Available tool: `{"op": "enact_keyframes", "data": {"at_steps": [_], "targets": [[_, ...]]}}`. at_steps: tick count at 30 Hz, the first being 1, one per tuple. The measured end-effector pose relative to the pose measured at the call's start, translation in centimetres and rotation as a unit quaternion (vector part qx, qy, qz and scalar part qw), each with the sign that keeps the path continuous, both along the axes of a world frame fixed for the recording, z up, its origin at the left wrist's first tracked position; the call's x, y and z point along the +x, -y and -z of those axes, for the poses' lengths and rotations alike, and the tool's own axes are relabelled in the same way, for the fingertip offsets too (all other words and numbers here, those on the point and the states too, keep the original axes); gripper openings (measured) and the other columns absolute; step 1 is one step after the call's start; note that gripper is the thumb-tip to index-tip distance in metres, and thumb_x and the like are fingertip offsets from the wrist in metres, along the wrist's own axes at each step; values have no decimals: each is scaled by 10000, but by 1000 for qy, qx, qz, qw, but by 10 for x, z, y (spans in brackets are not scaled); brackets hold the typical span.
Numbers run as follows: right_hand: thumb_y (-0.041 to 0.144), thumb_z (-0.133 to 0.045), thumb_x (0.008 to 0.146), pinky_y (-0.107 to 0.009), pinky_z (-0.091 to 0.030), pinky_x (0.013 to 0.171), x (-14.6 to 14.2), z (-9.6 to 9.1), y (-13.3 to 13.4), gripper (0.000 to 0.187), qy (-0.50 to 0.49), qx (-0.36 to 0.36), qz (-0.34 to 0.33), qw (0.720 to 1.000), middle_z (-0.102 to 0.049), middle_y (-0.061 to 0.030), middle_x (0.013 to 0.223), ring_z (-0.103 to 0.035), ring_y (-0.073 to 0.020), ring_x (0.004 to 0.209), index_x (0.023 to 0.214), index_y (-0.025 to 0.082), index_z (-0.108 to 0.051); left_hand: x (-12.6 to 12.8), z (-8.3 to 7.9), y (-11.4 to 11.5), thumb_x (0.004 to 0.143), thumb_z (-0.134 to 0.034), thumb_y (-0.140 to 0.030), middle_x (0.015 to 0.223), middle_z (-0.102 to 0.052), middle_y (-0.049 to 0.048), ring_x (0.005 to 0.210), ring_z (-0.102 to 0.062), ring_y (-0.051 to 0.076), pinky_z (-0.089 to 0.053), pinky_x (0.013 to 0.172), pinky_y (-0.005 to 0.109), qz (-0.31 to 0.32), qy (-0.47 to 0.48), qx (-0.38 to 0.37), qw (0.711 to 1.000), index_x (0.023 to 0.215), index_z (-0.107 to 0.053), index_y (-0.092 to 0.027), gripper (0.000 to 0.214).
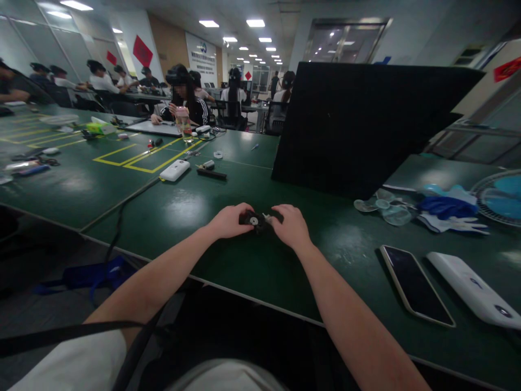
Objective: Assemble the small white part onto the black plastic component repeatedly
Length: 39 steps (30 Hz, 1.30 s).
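A big black board stands tilted in the upper right of the frame and shuts off the view behind it. At its foot, right of centre, lie clear plastic lids, blue gloves and a white glove, with a fan at the right edge. A phone lies face up at lower right, just beside a long white power bank. Left of centre lie another white power bank and a black bar. Nothing lies between the forearms and the middle of the frame. There the left hand and right hand meet, knuckles up, fingers curled and pinching the two ends of a small black part with a white round spot, low over the table. The dark green table is glossy, with yellow tape lines at upper left. Across it a person sits behind a bottle; others sit along the far tables under ceiling lights.
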State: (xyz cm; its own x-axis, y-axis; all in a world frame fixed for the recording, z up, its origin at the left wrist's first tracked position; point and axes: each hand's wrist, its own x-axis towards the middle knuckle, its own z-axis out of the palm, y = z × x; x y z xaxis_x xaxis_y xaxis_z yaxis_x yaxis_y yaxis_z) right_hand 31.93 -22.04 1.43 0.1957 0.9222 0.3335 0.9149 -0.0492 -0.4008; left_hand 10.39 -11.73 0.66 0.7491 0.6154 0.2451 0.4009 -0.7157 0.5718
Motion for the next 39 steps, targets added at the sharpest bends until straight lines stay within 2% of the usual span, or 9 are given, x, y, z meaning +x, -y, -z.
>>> {"op": "enact_keyframes", "data": {"at_steps": [4,11,15,18,22,28,32,35,39], "targets": [[450,-604,906,-528,-453,979,2,7,-3,374,48,-106,-34,993,-626,-91,1321,-545,-316,1210,1208,247,-690,-7,-1,-9,768,-712,-399,1012,-722,48,942,-686,246,-517,862,389,-93,-26,46,994,1191,-593,-261,461],[311,-606,915,-423,-508,866,-2,3,-2,171,32,-84,-41,995,-690,-70,1141,-616,-251,1036,995,226,-730,-3,5,-12,783,-707,-386,1031,-724,59,957,-694,256,-532,827,374,-135,-31,32,990,1204,-567,-262,461],[328,-576,937,-349,-529,698,3,-8,10,191,-89,-22,-10,996,-712,-49,982,-645,-203,828,1046,229,-698,-1,4,-6,780,-712,-369,1046,-724,45,967,-700,236,-539,861,368,-82,-22,16,996,1221,-559,-270,477],[387,-582,939,-332,-530,682,2,-18,22,216,-151,47,-34,987,-715,-37,944,-647,-187,792,1025,226,-698,1,2,2,780,-710,-377,1050,-726,34,961,-701,227,-541,864,369,-16,-11,7,1000,1226,-556,-274,483],[413,-588,938,-326,-512,644,-6,-26,32,236,-139,67,-82,985,-712,-40,882,-633,-180,725,974,214,-710,4,2,10,778,-709,-399,1030,-728,29,933,-702,222,-541,832,364,6,-2,2,1000,1213,-556,-268,479],[384,-568,951,-321,-489,679,-17,-21,27,226,-58,22,-121,991,-706,-37,865,-626,-176,743,922,212,-712,6,1,15,762,-718,-444,952,-736,12,828,-704,205,-530,744,341,6,-11,-14,1000,1159,-571,-253,465],[481,-535,952,-305,-459,662,-19,-18,25,319,-60,-28,-82,994,-710,-38,856,-623,-178,741,918,218,-711,6,-1,16,764,-712,-438,936,-737,8,823,-703,204,-521,719,336,15,-4,-18,1000,1136,-582,-258,433],[633,-507,917,-287,-409,594,-17,-21,26,492,-45,-64,-32,996,-671,-38,712,-584,-166,640,773,201,-692,6,-1,16,753,-722,-428,947,-738,17,824,-706,207,-528,725,342,16,-1,-36,999,1133,-581,-259,439],[728,-265,948,-280,-370,537,-4,-23,26,717,-69,-55,51,995,-587,-49,585,-520,-142,538,599,186,-579,5,-1,14,744,-739,-409,981,-741,33,835,-713,209,-546,768,364,14,2,-58,998,1164,-570,-252,479]]}}
